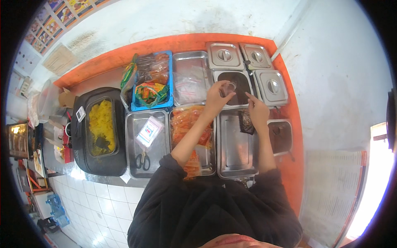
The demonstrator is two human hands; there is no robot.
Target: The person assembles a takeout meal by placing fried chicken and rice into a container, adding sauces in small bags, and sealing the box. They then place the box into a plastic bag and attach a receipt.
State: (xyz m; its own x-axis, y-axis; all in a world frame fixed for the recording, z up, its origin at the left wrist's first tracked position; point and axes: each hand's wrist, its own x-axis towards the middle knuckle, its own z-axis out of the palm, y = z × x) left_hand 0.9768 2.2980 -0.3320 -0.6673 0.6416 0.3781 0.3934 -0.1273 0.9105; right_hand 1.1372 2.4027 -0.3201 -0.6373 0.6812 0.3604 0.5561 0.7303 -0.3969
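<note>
Over an uncovered steel food pan (pixel 231 107) at the back right, my left hand (pixel 218 97) holds a small clear plastic cup (pixel 229 88) by its sides. Dark contents fill the pan below. To its right, my right hand (pixel 258 109) is above the pan's front right edge, its index finger pointing toward the cup; whether it grips something thin is unclear. Just below that hand, a dark patterned packet (pixel 246 123) lies at the edge of an empty steel tray (pixel 233 145).
Lidded steel pans (pixel 273 86) stand behind and right. Leftward are a tray of orange sauce bags (pixel 186 124), a blue basket (pixel 171 77) of packets, a tray with scissors (pixel 143 161), and a black container (pixel 80 155) of yellow food. An orange-edged wall borders the counter.
</note>
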